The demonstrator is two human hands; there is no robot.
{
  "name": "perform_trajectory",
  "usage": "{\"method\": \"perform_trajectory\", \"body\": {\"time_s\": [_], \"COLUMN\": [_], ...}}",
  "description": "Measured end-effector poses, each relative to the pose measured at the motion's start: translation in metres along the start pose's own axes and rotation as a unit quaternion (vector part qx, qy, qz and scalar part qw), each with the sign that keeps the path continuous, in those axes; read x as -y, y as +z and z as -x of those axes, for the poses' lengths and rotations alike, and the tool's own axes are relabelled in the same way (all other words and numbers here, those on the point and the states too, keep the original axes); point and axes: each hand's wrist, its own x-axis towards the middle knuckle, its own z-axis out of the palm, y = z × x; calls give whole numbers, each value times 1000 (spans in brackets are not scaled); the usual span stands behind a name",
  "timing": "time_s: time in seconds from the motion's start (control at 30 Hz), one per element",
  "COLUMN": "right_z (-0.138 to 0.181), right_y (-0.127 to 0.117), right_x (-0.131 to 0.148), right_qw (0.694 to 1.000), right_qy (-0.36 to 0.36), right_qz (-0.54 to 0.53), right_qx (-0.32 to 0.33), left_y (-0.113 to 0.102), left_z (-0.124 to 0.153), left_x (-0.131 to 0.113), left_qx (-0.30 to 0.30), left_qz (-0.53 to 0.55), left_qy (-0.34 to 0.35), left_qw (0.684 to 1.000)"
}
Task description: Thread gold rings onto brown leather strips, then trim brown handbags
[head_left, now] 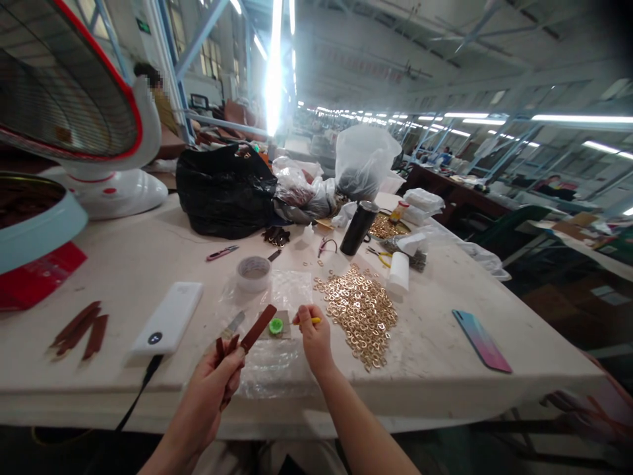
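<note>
Near the front of the table, my left hand (210, 382) is closed around several brown leather strips (260, 327); one sticks out toward the upper right. My right hand (315, 338) pinches a slim tool with a yellow handle (316, 320), its thin tip pointing left. Between the hands, a small green cap or dish (275, 326) rests on a greyish square piece (285, 332), on top of clear plastic sheeting (270, 373). A pile of gold-coloured metal rings (363, 313) spreads just right of my right hand.
Left of my hands lie a white power bank (171, 316) with a black cable and more leather strips (82, 330). A tape roll (254, 274), snips (222, 253), black cylinder (359, 228) and black bag (225, 191) stand farther back. A phone (481, 340) is at right, a fan (64, 86) at left.
</note>
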Motion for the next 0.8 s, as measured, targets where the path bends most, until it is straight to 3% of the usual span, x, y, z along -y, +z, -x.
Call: {"method": "perform_trajectory", "body": {"time_s": [0.27,0.47,0.6,0.7,0.8], "right_z": [28,36,37,42,51], "right_y": [-13,0,-3,-12,-15], "right_x": [53,55,58,61,59], "right_qw": [981,973,962,979,995], "right_qy": [39,64,69,29,26], "right_qz": [-191,-220,-265,-201,-80], "right_qx": [-20,9,-16,-34,56], "left_y": [10,11,9,11,16], "left_z": [6,13,14,18,23], "left_x": [3,3,4,3,3], "left_qx": [34,65,46,28,32], "left_qz": [-23,-19,29,54,44], "left_qy": [-10,-5,-20,-19,-11], "left_qw": [999,998,998,998,998]}}
